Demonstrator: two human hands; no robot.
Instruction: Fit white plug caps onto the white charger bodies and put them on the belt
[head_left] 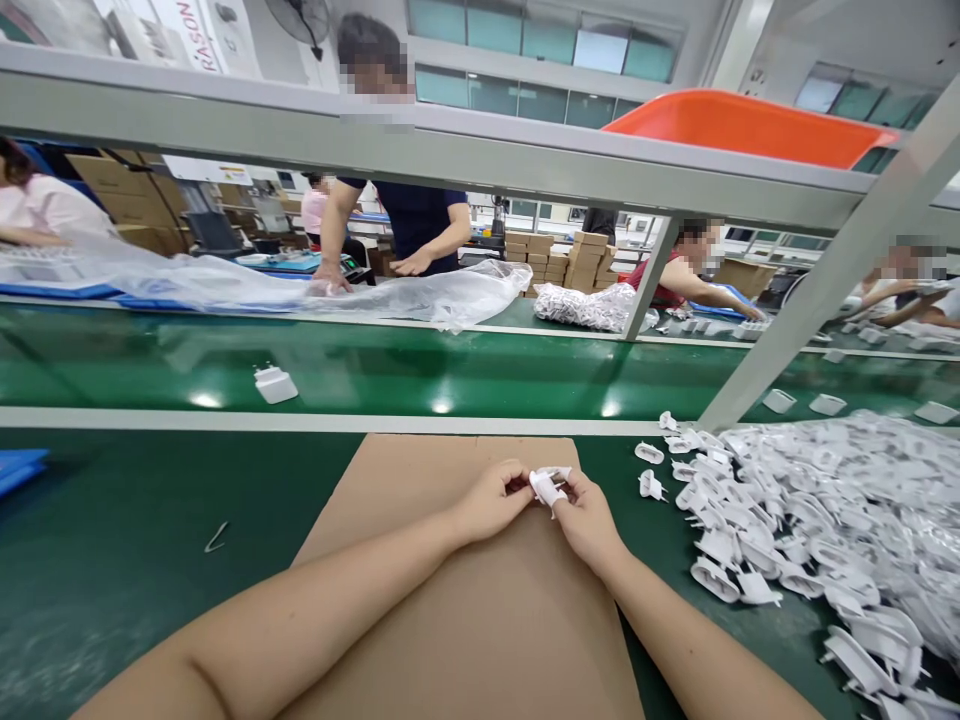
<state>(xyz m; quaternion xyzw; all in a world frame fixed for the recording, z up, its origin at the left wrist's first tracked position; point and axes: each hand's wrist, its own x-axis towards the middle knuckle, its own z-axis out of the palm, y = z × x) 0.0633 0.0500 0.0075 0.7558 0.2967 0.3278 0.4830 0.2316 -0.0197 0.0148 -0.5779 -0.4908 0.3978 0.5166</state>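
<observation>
My left hand [491,497] and my right hand [586,515] meet over a brown cardboard sheet [480,620] on the green table. Both pinch a small white plastic plug part [546,486] between their fingertips; the part sticks up between the two hands. The fingers of both hands are curled closed around it. A large heap of the same white plug parts [817,520] lies just right of my right hand.
A finished white charger [275,384] sits on the green conveyor belt [450,370] beyond the cardboard. A bent metal clip [217,537] lies at left. A slanted metal frame post [817,290] rises at right, an orange bin [742,125] on the shelf above. Other people work across the belt.
</observation>
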